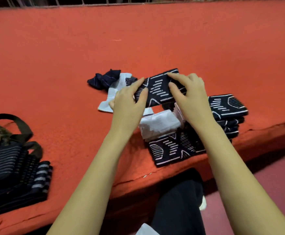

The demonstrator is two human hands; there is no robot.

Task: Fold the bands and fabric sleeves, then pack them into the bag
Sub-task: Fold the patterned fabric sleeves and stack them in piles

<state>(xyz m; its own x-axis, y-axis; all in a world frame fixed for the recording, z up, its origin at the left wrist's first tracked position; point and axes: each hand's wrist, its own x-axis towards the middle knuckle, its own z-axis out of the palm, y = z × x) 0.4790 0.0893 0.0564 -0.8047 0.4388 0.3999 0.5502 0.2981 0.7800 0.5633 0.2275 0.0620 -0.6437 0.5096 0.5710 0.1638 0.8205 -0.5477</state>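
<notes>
A dark navy fabric sleeve with white line patterns (158, 89) is held just above the red surface, folded flat. My left hand (130, 100) grips its left end and my right hand (187, 94) grips its right end, fingers over the top. Below it lies a folded white sleeve (160, 126) on another patterned navy sleeve (169, 150). A stack of folded navy sleeves (228, 109) sits to the right. Unfolded white (116, 89) and dark blue pieces (104, 78) lie crumpled behind my left hand. The bag (1, 133) with dark handles is at the far left.
The red carpeted platform (138, 39) stretches far back; its front edge (138, 182) runs diagonally near my knees. Folded striped dark bands (19, 177) are piled by the bag at the left edge. A railing lines the far side.
</notes>
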